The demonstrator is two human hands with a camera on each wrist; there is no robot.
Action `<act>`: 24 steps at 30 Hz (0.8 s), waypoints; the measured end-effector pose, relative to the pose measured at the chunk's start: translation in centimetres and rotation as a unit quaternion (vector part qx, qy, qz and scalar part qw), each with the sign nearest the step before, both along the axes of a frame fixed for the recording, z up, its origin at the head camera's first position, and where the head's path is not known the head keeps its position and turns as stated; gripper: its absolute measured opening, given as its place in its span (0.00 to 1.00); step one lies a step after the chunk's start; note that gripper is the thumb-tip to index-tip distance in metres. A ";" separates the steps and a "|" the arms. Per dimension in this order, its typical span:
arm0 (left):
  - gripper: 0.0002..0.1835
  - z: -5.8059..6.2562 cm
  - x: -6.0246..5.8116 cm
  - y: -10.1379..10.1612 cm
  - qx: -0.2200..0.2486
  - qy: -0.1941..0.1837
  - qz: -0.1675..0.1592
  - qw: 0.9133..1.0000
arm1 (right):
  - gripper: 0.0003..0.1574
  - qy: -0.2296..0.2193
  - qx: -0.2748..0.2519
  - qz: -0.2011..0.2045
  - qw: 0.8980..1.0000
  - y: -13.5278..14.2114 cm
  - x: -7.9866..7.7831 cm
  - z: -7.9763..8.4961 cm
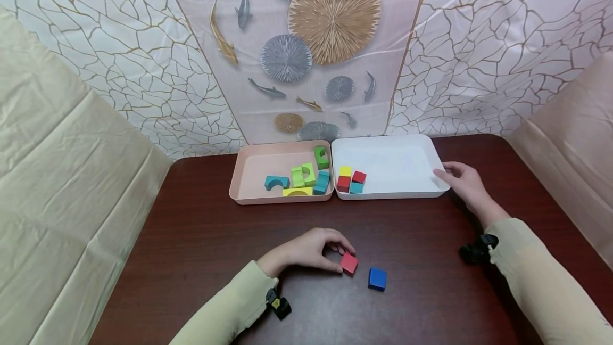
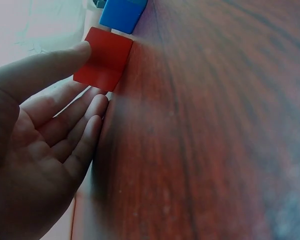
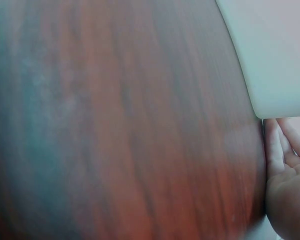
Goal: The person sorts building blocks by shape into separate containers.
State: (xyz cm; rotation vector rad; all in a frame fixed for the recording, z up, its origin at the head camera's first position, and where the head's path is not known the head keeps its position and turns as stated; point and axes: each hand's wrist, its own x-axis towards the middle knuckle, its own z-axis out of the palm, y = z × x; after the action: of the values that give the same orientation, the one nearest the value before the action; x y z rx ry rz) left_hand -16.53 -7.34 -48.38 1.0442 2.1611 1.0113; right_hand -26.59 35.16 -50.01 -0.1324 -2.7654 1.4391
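Observation:
A red cube [image 1: 349, 263] is pinched between the thumb and fingertips of my left hand [image 1: 313, 249], low at the tabletop. In the left wrist view my thumb lies on one face of the red cube [image 2: 104, 60], with fingers at its other side. Just right of it on the table sits a blue cube [image 1: 377, 279], apart from my hand. At the far right end of the white tray [image 1: 397, 166], my right hand [image 1: 466, 188] grips the rim, thumb over the edge and fingers outside. The right wrist view shows fingers beside the tray's corner [image 3: 275, 95].
Several cubes, among them a yellow cube [image 1: 345, 171], stand in the white tray's near left corner. Against its left side is a pink tray [image 1: 254, 166] with several arch-shaped and other blocks, including a yellow block [image 1: 291, 192]. Patterned cloth [image 1: 335, 105] hangs behind the dark wooden table [image 1: 201, 249].

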 end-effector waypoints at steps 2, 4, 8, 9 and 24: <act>0.21 0.0 0.0 0.0 -0.001 0.003 0.001 1.000 | 0.42 0.000 -0.002 0.001 1.000 0.1 0.0 0.0; 0.21 0.0 0.0 0.0 -0.003 0.005 0.003 1.000 | 0.43 0.000 -0.004 0.002 1.000 0.1 0.0 0.0; 0.20 0.0 -0.1 0.0 -0.006 0.012 0.002 1.000 | 0.43 -0.002 -0.007 0.002 1.000 0.0 0.0 0.1; 0.20 0.0 -0.1 0.0 -0.007 0.013 0.002 1.000 | 0.43 -0.002 -0.007 0.002 1.000 0.0 0.0 0.1; 0.17 0.0 -0.2 -0.1 0.001 0.008 0.001 1.000 | 0.44 -0.008 -0.004 0.004 1.000 0.0 0.1 0.2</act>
State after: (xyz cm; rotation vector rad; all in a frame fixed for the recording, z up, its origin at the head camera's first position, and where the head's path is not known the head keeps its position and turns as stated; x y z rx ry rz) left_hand -16.73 -7.40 -48.42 1.0538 2.1752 1.0096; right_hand -26.51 35.17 -49.77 -0.1338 -2.7771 1.4568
